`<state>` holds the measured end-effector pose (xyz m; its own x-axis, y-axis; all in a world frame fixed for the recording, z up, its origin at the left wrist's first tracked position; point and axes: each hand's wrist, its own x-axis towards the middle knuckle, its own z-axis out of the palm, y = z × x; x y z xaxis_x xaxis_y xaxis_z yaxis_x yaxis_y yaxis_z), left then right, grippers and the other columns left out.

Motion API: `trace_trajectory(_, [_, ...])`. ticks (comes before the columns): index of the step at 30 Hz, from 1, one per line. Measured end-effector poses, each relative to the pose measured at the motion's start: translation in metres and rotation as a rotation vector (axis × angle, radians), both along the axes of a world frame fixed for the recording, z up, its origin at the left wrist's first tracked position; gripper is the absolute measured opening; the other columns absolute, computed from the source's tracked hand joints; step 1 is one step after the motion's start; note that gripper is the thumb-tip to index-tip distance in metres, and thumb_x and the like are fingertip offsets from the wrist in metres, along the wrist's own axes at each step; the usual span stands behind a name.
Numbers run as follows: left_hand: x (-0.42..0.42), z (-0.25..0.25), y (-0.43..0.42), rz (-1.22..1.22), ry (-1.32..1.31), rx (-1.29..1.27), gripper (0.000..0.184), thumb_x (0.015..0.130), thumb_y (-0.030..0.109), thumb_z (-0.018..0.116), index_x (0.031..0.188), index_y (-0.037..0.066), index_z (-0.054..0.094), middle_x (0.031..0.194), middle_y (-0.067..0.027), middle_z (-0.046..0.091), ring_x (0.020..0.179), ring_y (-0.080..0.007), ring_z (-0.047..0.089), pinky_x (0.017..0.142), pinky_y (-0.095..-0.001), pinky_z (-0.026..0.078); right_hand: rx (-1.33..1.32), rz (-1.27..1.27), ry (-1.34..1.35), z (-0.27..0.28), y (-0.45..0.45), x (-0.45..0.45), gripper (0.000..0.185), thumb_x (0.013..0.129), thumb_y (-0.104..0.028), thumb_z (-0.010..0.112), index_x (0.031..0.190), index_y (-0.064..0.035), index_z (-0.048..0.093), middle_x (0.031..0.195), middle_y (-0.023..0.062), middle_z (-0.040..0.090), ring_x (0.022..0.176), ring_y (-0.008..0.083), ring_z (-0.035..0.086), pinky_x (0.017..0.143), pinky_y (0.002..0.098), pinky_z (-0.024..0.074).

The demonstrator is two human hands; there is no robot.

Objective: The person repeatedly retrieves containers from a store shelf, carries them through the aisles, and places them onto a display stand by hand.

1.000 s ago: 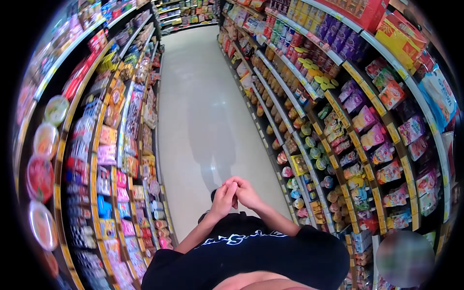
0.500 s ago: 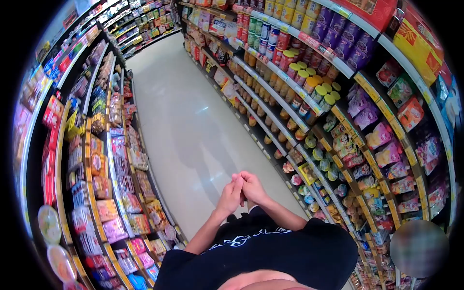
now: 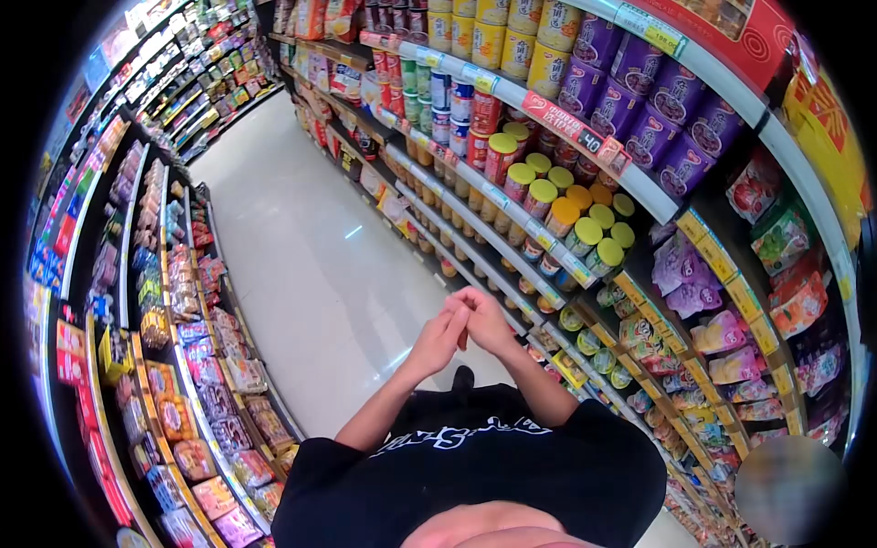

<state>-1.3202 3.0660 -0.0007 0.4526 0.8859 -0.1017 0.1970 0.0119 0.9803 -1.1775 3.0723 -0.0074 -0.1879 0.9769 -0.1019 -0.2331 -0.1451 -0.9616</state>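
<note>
My left hand (image 3: 438, 340) and my right hand (image 3: 483, 320) are clasped together in front of my body, above the aisle floor (image 3: 301, 237). Their fingers are folded against each other, and whether anything small lies between them is hidden. Neither hand touches a shelf. Nearest to them on the right are shelf rows with jars and yellow-lidded cans (image 3: 541, 194). Below the hands are my black shirt (image 3: 466, 466) with white lettering and a dark shoe (image 3: 463, 376).
Shelves of packaged snacks (image 3: 194, 459) line the left side. On the right stand purple cans (image 3: 650, 134), yellow cans (image 3: 523, 46), pouches (image 3: 722, 331) and a red box (image 3: 731, 32). More stocked shelves (image 3: 196, 73) cross the far end. A blurred disc covers the lower right.
The view has turned to the right and come closer to the right-hand shelves. My hands stay clasped and sit slightly higher in the picture. A shoe now shows beneath them.
</note>
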Motion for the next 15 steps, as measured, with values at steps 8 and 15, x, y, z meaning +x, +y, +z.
trace_trajectory(8, [0.074,0.031,0.161,0.015,0.025,0.555,0.022,0.093,0.018,0.057,0.104,-0.001,0.059,0.093,-0.0139,0.062,0.085,-0.0263,0.06,0.072,-0.0362,0.048,0.302,-0.685,-0.37,0.021,0.164,0.1,0.022,0.088,-0.015,0.068,0.102,0.0002,0.06,0.091,0.005,0.066,0.085,0.0118,0.062,0.078,0.0262,0.0491])
trace_trajectory(15, [0.152,0.047,0.296,-0.035,0.186,1.089,0.046,0.082,0.017,0.066,0.117,-0.007,0.05,0.119,-0.0238,0.052,0.114,-0.0415,0.048,0.098,-0.0467,0.039,0.277,-0.735,-1.085,0.032,0.328,0.187,0.037,0.091,-0.038,0.06,0.107,-0.0052,0.062,0.103,0.0142,0.067,0.103,0.0312,0.062,0.09,0.0413,0.0463])
